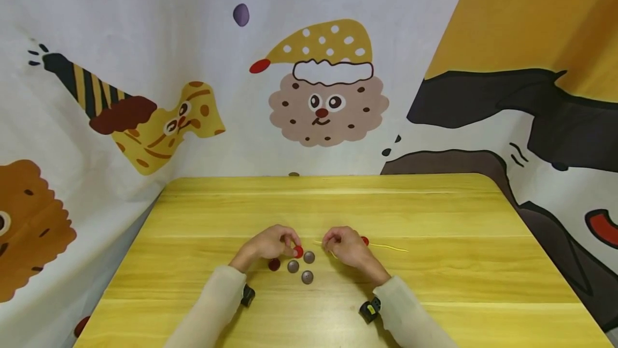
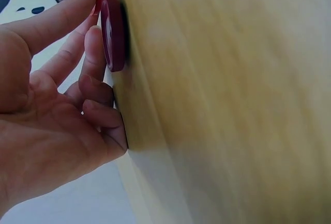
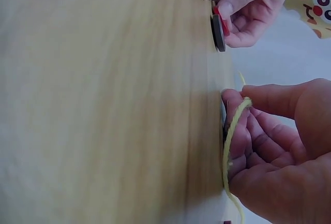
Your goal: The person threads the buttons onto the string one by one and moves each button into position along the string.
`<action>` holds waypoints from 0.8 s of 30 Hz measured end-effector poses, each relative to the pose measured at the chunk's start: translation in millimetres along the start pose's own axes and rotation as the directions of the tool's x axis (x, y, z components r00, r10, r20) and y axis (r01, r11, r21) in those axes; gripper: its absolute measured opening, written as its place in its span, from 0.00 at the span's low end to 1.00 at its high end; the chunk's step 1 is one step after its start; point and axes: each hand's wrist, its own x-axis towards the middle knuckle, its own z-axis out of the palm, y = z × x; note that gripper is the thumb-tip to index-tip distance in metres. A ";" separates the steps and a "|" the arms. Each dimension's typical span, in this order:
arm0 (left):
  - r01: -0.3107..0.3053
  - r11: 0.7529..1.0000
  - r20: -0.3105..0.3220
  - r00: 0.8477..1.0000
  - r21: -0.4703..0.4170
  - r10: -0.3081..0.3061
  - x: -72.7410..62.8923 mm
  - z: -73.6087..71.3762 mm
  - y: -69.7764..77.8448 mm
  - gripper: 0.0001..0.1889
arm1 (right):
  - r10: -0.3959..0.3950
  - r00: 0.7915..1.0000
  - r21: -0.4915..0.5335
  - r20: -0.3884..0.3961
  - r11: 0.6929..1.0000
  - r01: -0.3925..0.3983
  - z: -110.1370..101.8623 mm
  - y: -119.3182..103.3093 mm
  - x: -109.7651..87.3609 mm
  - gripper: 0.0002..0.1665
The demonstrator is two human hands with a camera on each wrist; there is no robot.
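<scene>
Left hand (image 1: 270, 242): I pinch a red button (image 1: 299, 252) beside three grey buttons (image 1: 307, 277).
Right hand (image 1: 350, 246): I pinch yellow string (image 3: 226, 154) near one end.
Dark red button (image 1: 274, 264): on the tabletop (image 1: 434, 278), near my left wrist.

- The left hand (image 1: 271, 243) and a dark red button (image 1: 274, 264) block the left side of the bright red button (image 1: 299, 252).
- Three brown buttons (image 1: 307, 277) crowd its right and near sides.
- Farther right, the right hand (image 1: 350, 247) and yellow string (image 1: 389, 247) get in the way.
- I see lots of room over the table (image 1: 309, 211) past its far side.
</scene>
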 end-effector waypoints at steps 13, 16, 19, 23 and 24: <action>0.021 1.000 -0.007 1.000 0.008 -0.021 -0.5 -0.3 0.9 0.05 | -0.018 1.000 -0.002 -0.001 1.000 0.018 -0.3 -2.0 -0.9 0.09; 0.036 0.999 -0.009 0.999 -0.010 -0.036 -0.2 -0.7 1.5 0.05 | -0.016 1.000 -0.006 -0.001 1.000 0.016 -0.9 -2.5 -1.5 0.09; 0.044 0.998 -0.016 0.999 -0.037 -0.045 0.0 -0.8 1.9 0.05 | -0.009 1.000 -0.008 0.000 1.000 0.009 -1.5 -2.8 -1.7 0.09; 0.040 0.998 -0.027 0.999 -0.055 -0.042 -0.3 -0.3 0.8 0.05 | -0.005 1.000 -0.007 0.005 1.000 0.005 -1.9 -3.1 -1.5 0.08; 0.036 0.998 -0.030 0.999 -0.054 -0.038 -0.7 -0.2 0.5 0.05 | -0.003 1.000 -0.006 0.007 1.000 0.003 -1.8 -2.8 -1.4 0.08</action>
